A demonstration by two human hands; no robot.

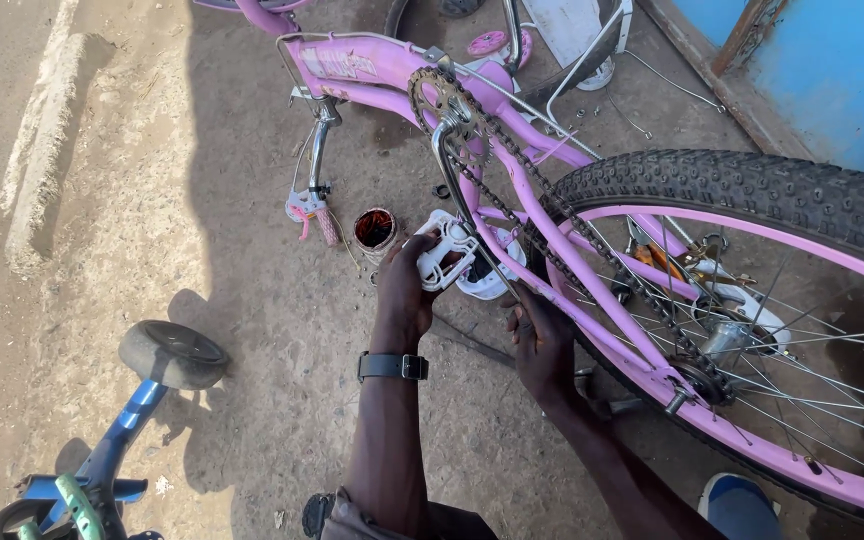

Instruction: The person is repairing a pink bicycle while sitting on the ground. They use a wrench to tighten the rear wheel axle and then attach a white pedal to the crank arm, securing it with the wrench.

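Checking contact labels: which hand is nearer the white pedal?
Left. The left hand grips the white pedal. The right hand sits lower and to the pedal's right, against the pink frame, apart from the pedal.

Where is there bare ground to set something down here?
Bare dirt lies between the small rusty tin, the black training wheel and the left hand. It is crowded around the pink bicycle's chain and spoked rear wheel, by the right hand.

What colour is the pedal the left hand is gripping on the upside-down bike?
White: the pedal in the left hand shows clearly in the head view.
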